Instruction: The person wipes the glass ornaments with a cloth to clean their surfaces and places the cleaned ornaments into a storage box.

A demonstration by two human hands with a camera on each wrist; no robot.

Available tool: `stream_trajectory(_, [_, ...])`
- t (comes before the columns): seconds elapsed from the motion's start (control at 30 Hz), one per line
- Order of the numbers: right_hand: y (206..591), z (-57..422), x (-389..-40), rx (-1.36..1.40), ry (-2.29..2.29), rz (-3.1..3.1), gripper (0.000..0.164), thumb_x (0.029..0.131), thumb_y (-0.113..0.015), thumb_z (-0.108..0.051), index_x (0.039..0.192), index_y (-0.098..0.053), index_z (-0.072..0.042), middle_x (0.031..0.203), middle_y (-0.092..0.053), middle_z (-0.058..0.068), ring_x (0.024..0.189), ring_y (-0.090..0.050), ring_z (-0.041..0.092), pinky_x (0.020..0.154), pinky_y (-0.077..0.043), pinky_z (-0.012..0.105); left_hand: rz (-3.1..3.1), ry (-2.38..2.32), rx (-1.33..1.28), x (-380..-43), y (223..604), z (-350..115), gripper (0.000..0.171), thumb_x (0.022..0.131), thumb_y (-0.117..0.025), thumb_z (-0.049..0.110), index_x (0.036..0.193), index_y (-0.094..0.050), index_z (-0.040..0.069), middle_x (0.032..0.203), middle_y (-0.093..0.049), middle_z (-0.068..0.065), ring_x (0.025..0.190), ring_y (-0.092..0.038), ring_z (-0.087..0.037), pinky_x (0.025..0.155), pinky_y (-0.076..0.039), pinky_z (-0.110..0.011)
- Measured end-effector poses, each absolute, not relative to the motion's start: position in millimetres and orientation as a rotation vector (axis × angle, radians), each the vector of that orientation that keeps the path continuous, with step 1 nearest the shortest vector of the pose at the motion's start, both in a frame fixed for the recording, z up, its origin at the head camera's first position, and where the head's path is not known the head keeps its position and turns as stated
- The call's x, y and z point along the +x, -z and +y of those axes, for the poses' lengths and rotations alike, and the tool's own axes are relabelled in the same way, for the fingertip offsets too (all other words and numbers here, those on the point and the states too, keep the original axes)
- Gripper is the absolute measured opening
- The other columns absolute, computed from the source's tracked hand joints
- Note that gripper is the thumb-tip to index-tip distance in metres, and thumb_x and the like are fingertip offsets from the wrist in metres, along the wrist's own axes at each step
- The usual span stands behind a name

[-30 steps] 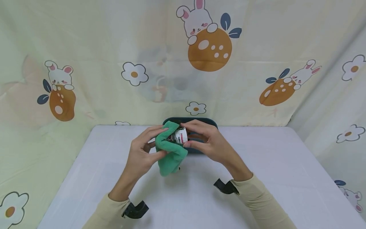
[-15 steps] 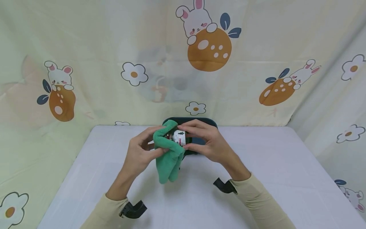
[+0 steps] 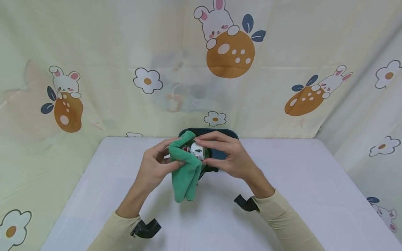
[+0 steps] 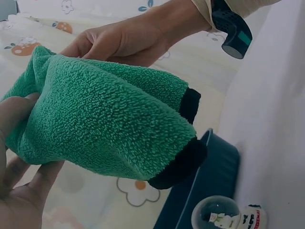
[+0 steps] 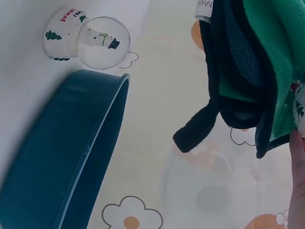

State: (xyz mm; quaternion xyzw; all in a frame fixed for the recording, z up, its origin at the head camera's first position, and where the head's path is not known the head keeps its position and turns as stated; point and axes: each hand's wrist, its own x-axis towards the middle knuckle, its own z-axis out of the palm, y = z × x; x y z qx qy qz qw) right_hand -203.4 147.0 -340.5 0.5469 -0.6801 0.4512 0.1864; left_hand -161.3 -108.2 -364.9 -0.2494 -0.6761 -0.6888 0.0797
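My left hand (image 3: 154,165) grips a green terry cloth (image 3: 184,174) with dark edging, wrapped around the far end of a snow globe (image 3: 197,151). The globe lies sideways, and its white base with a small green tree points right. Thumb and fingers of my right hand (image 3: 237,158) pinch that base. Most of the glass is hidden in the cloth, with a bit of red showing. In the right wrist view a dark loop and a white tag hang from the cloth, and only a sliver of the held base (image 5: 300,109) shows.
Behind the hands stands a dark teal bin (image 3: 230,131) at the table's back edge. Another snow globe (image 5: 103,43), with a snowman inside and a white base, stands on the table beside the bin. A patterned curtain (image 3: 176,42) hangs behind the white table (image 3: 282,174).
The snow globe's base has turned in my right fingers, so a tree faces up where red lettering was. The cloth has shifted slightly left and hangs lower.
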Motion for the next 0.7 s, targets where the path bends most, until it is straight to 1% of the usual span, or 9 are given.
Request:
stream_trajectory(0.17, [342.1, 147.0, -201.9, 1.522, -1.296, -1.917, 0.053, 0.081, -0.085, -0.006, 0.131, -0.067, 0.0, 0.131, -0.064, 0.014, 0.124, -0.06, 0.028, 0.093, -0.057, 0.029, -2.035, 1.898, -0.826, -161.2, 366.4, -108.4, 0.055, 0.084, -0.078, -0.007, 0.135, -0.064, 0.009, 0.134, -0.063, -0.007, 0.114, -0.065, -0.025, 0.091, -0.061, -0.037])
stream_trajectory(0.27, [341.8, 146.3, -201.0, 1.515, -1.3, -1.917, 0.052, 0.082, -0.084, -0.007, 0.131, -0.067, 0.0, 0.13, -0.065, 0.014, 0.123, -0.06, 0.028, 0.091, -0.058, 0.029, -2.017, 1.852, -0.86, -160.6, 366.9, -108.6, 0.057, 0.083, -0.077, -0.009, 0.136, -0.063, 0.008, 0.135, -0.063, -0.008, 0.117, -0.064, -0.025, 0.09, -0.061, -0.038])
stream_trajectory(0.37, [340.9, 145.7, -199.6, 1.503, -1.32, -1.932, 0.055, 0.079, -0.085, -0.001, 0.131, -0.067, 0.001, 0.129, -0.065, 0.014, 0.119, -0.062, 0.026, 0.087, -0.059, 0.032, -1.987, 1.837, -0.894, -160.3, 367.0, -108.1, 0.058, 0.082, -0.076, -0.013, 0.136, -0.063, 0.005, 0.135, -0.062, -0.01, 0.122, -0.062, -0.026, 0.09, -0.061, -0.039])
stream_trajectory(0.53, [339.8, 144.2, -196.8, 1.468, -1.431, -1.984, 0.06, 0.074, -0.085, 0.01, 0.13, -0.066, 0.003, 0.128, -0.063, 0.015, 0.116, -0.063, 0.025, 0.09, -0.061, 0.038, -1.949, 1.818, -0.926, -160.2, 367.0, -106.7, 0.059, 0.079, -0.076, -0.018, 0.134, -0.063, 0.0, 0.136, -0.061, -0.013, 0.126, -0.059, -0.027, 0.09, -0.061, -0.039])
stream_trajectory(0.6, [339.9, 143.8, -196.1, 1.451, -1.486, -2.005, 0.06, 0.074, -0.084, 0.012, 0.13, -0.065, 0.003, 0.129, -0.062, 0.015, 0.118, -0.063, 0.026, 0.092, -0.06, 0.039, -1.939, 1.803, -0.936, -160.5, 367.4, -106.5, 0.059, 0.079, -0.075, -0.019, 0.133, -0.063, -0.001, 0.136, -0.061, -0.014, 0.126, -0.059, -0.027, 0.09, -0.061, -0.039])
stream_trajectory(0.7, [341.0, 144.0, -195.4, 1.42, -1.531, -2.034, 0.057, 0.077, -0.082, 0.011, 0.131, -0.065, 0.002, 0.129, -0.062, 0.014, 0.118, -0.062, 0.026, 0.092, -0.06, 0.039, -1.941, 1.753, -0.941, -160.8, 368.9, -105.7, 0.058, 0.079, -0.076, -0.019, 0.133, -0.064, -0.001, 0.136, -0.06, -0.015, 0.126, -0.059, -0.027, 0.09, -0.061, -0.038])
